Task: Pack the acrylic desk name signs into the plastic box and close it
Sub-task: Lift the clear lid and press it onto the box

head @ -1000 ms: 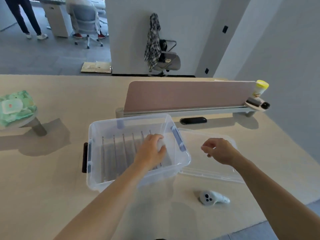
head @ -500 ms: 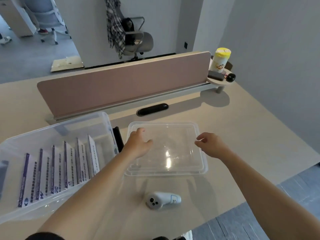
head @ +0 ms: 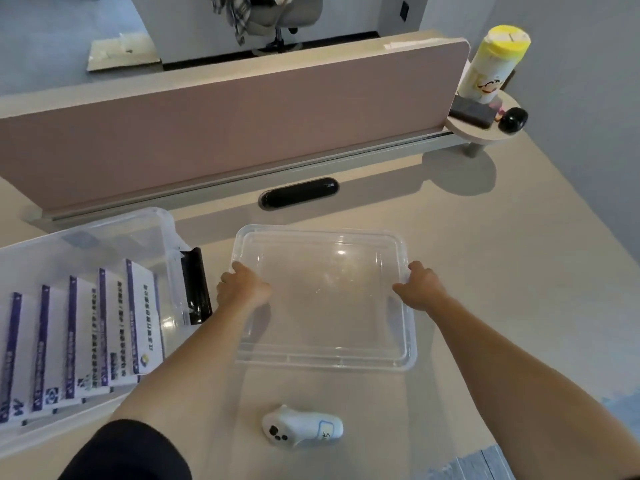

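The clear plastic box stands at the left with its black latch facing right. Several acrylic name signs with purple stripes stand in a row inside it. The clear lid lies flat on the desk to the right of the box. My left hand grips the lid's left edge. My right hand grips its right edge. The lid rests on the desk.
A white controller lies on the desk in front of the lid. A pink divider panel runs along the back, with a black oval grommet below it. A yellow-capped canister stands on a small round shelf at the right.
My left hand left the box and went to the lid's left edge. My right hand closed on the lid's right edge. The view swung right and down.
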